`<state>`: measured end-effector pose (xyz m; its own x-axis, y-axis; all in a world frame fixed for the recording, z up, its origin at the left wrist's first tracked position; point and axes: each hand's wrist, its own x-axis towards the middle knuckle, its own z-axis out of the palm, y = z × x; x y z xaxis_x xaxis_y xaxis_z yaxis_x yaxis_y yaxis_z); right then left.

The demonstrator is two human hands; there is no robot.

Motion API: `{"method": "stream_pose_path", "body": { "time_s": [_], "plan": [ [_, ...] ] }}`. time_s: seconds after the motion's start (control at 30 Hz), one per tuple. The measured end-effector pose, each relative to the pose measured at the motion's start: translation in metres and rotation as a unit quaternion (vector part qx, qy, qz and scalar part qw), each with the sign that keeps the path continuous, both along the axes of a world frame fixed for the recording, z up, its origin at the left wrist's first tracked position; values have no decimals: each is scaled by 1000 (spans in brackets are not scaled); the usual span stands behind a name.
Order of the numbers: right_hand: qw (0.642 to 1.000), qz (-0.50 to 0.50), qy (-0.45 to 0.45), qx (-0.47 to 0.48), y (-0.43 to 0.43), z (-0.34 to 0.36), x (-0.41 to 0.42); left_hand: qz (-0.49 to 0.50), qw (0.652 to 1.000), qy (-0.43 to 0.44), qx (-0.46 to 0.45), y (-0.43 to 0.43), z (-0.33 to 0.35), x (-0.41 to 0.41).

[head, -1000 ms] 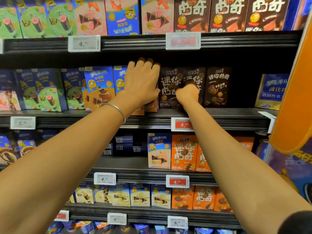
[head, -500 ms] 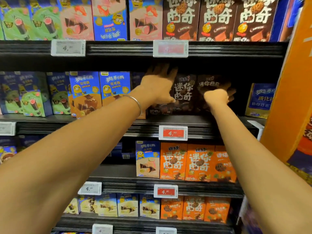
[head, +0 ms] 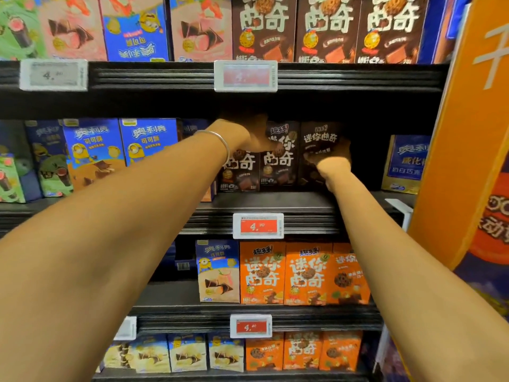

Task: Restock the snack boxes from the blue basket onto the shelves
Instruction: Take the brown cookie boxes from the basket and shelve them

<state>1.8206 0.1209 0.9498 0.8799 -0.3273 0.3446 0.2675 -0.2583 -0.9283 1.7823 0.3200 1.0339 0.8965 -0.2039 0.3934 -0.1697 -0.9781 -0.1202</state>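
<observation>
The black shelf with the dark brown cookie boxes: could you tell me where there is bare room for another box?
Bare room lies between the rightmost dark brown cookie box and the blue-and-gold box at the far right. Leftwards it is crowded: blue cartoon boxes stand packed side by side.

I see three cookie boxes (head: 278, 161) side by side on the middle shelf (head: 275, 201). My left grip (head: 245, 133) is at the left end of the row, up near the tops. My right grip (head: 332, 165) holds the end box (head: 319, 136) on the right. Cone boxes (head: 148, 144) stand just left of the row. One more box (head: 405, 164) stands well apart on the right, beside a sign (head: 465, 133). A price tag (head: 258, 226) sits on the shelf edge below the row.
</observation>
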Motion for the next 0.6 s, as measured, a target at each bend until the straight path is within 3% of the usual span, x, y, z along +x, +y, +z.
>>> {"method": "stream_pose_path", "body": {
  "time_s": [0.4,0.6],
  "plan": [
    [998,-51,24,-2,8,4,10,-8,1000,-21,1,8,-1,1],
    [993,-102,40,-37,5,20,-14,-2,997,-76,-25,2,-8,-11]
  ]
}}
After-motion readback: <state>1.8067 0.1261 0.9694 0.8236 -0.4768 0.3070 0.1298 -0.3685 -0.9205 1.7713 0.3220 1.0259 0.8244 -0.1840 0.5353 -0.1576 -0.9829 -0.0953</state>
